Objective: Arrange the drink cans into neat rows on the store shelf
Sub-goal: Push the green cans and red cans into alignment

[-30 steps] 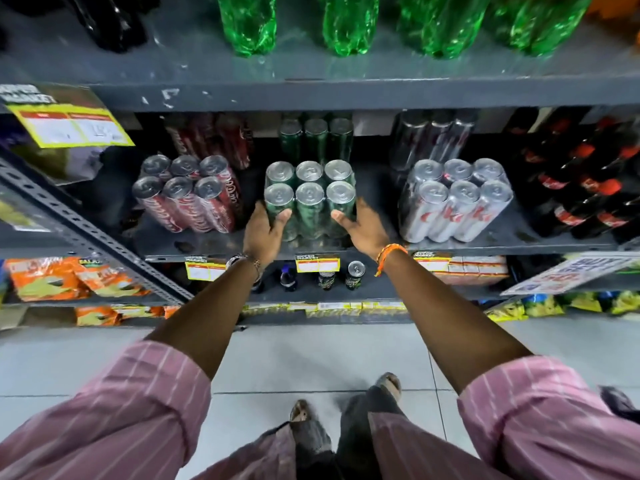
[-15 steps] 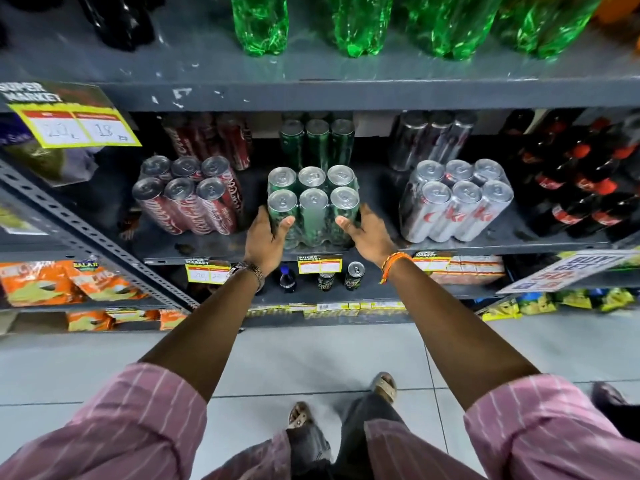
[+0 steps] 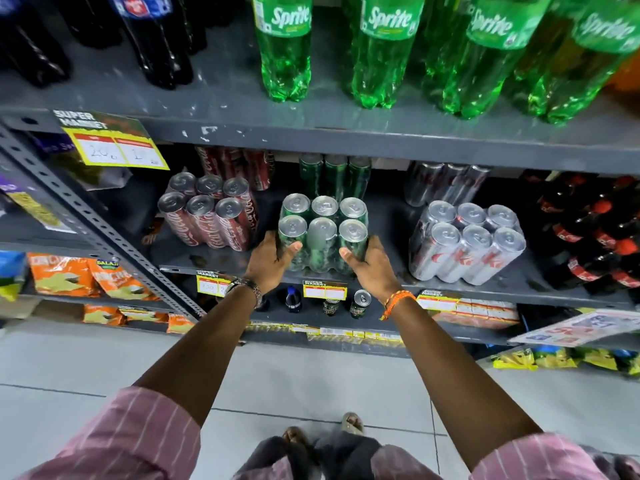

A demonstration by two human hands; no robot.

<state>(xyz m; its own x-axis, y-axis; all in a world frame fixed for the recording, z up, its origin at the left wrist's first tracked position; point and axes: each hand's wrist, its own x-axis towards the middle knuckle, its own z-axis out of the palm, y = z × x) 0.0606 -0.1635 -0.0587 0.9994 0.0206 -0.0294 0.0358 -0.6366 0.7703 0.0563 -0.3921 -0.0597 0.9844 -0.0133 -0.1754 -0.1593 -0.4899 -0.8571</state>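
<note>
A shrink-wrapped pack of green cans, several in two rows, stands near the front of the grey middle shelf. My left hand grips its left side and my right hand grips its right side, thumbs across the front. A pack of red cola cans stands to the left, a pack of silver cans to the right. More green cans stand behind the held pack, partly hidden by the shelf above.
Green Sprite bottles and dark bottles fill the shelf above. Red-capped cola bottles stand at the far right. Single cans sit on the shelf below. Snack bags lie at the left, past a slanted metal strut.
Both hands closed in from beside the green pack and now clasp its sides. The head has moved closer and tilted up, showing more of the top shelf.
</note>
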